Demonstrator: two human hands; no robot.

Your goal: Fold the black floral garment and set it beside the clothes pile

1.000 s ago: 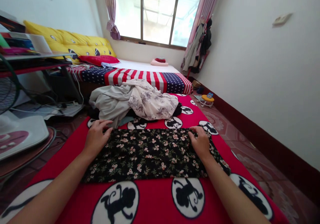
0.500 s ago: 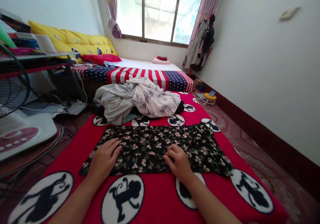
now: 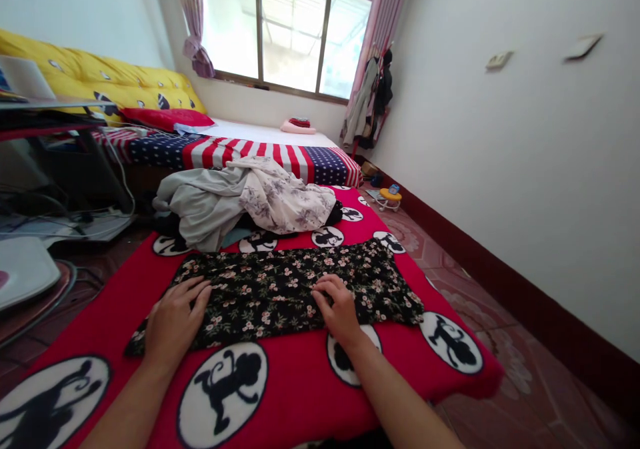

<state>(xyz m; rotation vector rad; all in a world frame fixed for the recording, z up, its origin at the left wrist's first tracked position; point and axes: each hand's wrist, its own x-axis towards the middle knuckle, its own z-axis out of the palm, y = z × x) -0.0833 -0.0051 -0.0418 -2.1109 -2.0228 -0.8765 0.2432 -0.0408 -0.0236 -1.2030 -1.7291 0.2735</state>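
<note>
A black floral cloth (image 3: 265,295), folded into a long rectangle, lies flat across the red blanket (image 3: 290,362). On its left part rests my left hand (image 3: 179,312), palm down with the fingers extended and the thumb apart. My right hand (image 3: 337,309) touches the cloth right of its middle; its fingers are loosely bent, and a gap shows between thumb and forefinger. Neither hand lifts the fabric. Just beyond the cloth lies a crumpled heap with a grey cloth (image 3: 205,202) and a white floral cloth (image 3: 285,199), over some dark fabric.
Behind the heap stands a bed with a stars-and-stripes cover (image 3: 250,152) and a yellow cushion (image 3: 100,79). To the left are a desk (image 3: 55,112) and a white appliance base (image 3: 25,269). A small yellow stool (image 3: 390,195) stands near the right wall.
The view has turned to the right, so the room appears shifted left. Both hands stay on the black floral cloth, in nearly the same places.
</note>
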